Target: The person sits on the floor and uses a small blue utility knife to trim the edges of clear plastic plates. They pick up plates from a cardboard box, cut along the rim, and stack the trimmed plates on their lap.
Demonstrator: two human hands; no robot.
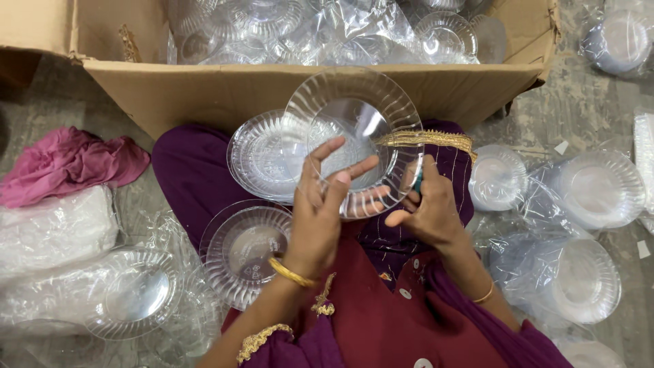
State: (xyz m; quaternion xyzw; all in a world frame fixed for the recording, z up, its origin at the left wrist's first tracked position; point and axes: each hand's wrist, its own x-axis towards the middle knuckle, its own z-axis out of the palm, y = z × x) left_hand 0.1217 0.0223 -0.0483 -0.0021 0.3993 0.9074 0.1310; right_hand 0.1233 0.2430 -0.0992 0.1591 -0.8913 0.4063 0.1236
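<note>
The plate (354, 129) held up is clear plastic with a ribbed, fluted rim; the stack of plates (262, 157) behind it and the plate (242, 249) lower down show the same colourless ribbing. The garment (381, 320) is deep purple and maroon, edged in gold trim (429, 138). Bangles (289, 272) are gold. The box (225, 88) is plain tan cardboard, the crumpled cloth (68, 163) pink, the floor (586, 102) mottled grey. A small item (417, 182), possibly teal, shows at the right fingers.

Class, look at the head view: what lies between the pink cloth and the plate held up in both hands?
A stack of clear plates resting on the purple-clad knee.
</note>
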